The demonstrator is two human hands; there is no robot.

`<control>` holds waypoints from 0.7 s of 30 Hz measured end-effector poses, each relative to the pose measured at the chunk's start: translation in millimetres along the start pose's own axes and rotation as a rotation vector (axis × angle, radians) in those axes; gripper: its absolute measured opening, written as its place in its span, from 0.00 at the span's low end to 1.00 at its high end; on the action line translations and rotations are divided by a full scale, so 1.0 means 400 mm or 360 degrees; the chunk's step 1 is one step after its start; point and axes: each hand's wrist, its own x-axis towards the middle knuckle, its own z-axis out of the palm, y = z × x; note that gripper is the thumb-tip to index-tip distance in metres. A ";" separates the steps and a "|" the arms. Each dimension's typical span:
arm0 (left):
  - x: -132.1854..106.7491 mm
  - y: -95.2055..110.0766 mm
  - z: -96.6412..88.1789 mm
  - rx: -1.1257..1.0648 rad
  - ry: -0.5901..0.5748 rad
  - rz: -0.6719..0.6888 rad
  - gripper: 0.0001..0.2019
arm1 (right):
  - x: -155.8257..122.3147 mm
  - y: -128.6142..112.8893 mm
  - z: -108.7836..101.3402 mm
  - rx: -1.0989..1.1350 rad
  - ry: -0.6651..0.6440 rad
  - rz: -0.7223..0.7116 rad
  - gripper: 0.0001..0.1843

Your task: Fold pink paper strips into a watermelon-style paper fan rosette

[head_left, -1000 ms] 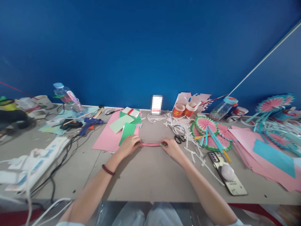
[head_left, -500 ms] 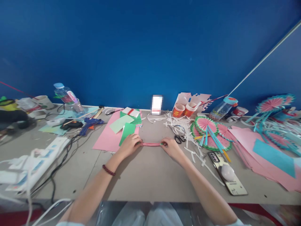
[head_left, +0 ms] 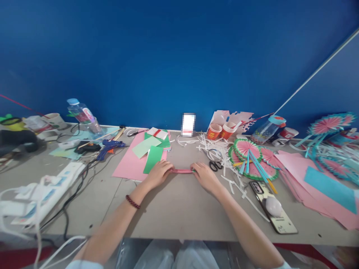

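A narrow folded pink paper strip [head_left: 182, 171] lies flat on the grey table [head_left: 174, 209], stretched between my two hands. My left hand [head_left: 158, 173] pinches its left end with fingers closed. My right hand [head_left: 203, 175] presses and grips its right end, fingers closed too. A bead bracelet sits on my left wrist. Just behind my left hand lie green sheets [head_left: 153, 157] on a large pink sheet [head_left: 127, 162].
Black scissors [head_left: 215, 166] and white paper scraps lie right of my hands, with pink-and-green paper fans [head_left: 248, 158], a phone [head_left: 273, 207] and pink sheets [head_left: 308, 179] beyond. Two orange cups [head_left: 220, 131] stand at the back. A glue gun [head_left: 109, 145], bottle [head_left: 82, 115] and power strip [head_left: 53, 188] lie left.
My hands have drawn slightly closer together along the strip, covering more of its ends. The view shifted a little; nothing else on the table moved.
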 end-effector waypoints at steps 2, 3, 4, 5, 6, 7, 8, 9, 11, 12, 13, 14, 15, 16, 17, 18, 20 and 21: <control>0.001 0.000 0.001 -0.0027 -0.0020 0.0021 0.11 | -0.001 0.001 -0.004 0.0014 -0.0013 -0.0017 0.13; 0.001 0.001 0.003 -0.0042 -0.0019 0.0031 0.11 | -0.001 0.003 -0.004 0.0023 -0.0011 -0.0027 0.14; 0.001 0.001 0.004 -0.0056 -0.0016 0.0041 0.11 | -0.001 0.004 -0.003 0.0019 -0.0008 -0.0038 0.14; 0.001 0.002 0.006 -0.0066 -0.0014 0.0052 0.12 | -0.001 0.006 -0.001 -0.0003 -0.0004 -0.0047 0.15; 0.001 0.003 0.007 -0.0070 -0.0010 0.0060 0.12 | -0.001 0.006 0.003 -0.0041 0.0005 -0.0052 0.15; 0.001 0.004 0.009 -0.0067 -0.0006 0.0066 0.13 | -0.001 0.005 0.006 -0.0084 0.0019 -0.0051 0.14; 0.001 0.005 0.010 -0.0061 -0.0005 0.0069 0.13 | 0.000 0.003 0.010 -0.0123 0.0037 -0.0046 0.14; 0.001 0.006 0.011 -0.0054 -0.0005 0.0072 0.13 | 0.000 0.000 0.013 -0.0153 0.0057 -0.0039 0.15; 0.001 0.009 0.013 -0.0048 -0.0003 0.0075 0.13 | 0.000 -0.008 0.018 -0.0177 0.0096 -0.0041 0.16; 0.001 0.010 0.013 -0.0049 -0.0004 0.0078 0.13 | 0.000 -0.013 0.020 -0.0172 0.0112 -0.0052 0.17; 0.001 0.012 0.014 -0.0055 -0.0010 0.0081 0.13 | 0.000 -0.019 0.022 -0.0159 0.0122 -0.0069 0.17; 0.001 0.014 0.015 -0.0063 -0.0018 0.0083 0.13 | 0.001 -0.024 0.024 -0.0141 0.0127 -0.0093 0.16; 0.000 0.016 0.016 -0.0073 -0.0029 0.0085 0.14 | 0.002 -0.028 0.027 -0.0119 0.0127 -0.0122 0.15; 0.000 0.018 0.017 -0.0083 -0.0041 0.0083 0.14 | 0.003 -0.032 0.031 -0.0096 0.0121 -0.0152 0.14; 0.000 0.020 0.018 -0.0093 -0.0050 0.0082 0.14 | 0.005 -0.035 0.035 -0.0070 0.0110 -0.0178 0.12; 0.001 0.022 0.019 -0.0105 -0.0058 0.0078 0.14 | 0.007 -0.036 0.039 -0.0041 0.0098 -0.0194 0.10; 0.001 0.023 0.020 -0.0136 -0.0064 0.0069 0.14 | 0.013 -0.035 0.051 0.0026 0.0087 -0.0190 0.08; 0.001 0.022 0.020 -0.0162 -0.0061 0.0061 0.14 | 0.016 -0.032 0.057 0.0062 0.0088 -0.0178 0.07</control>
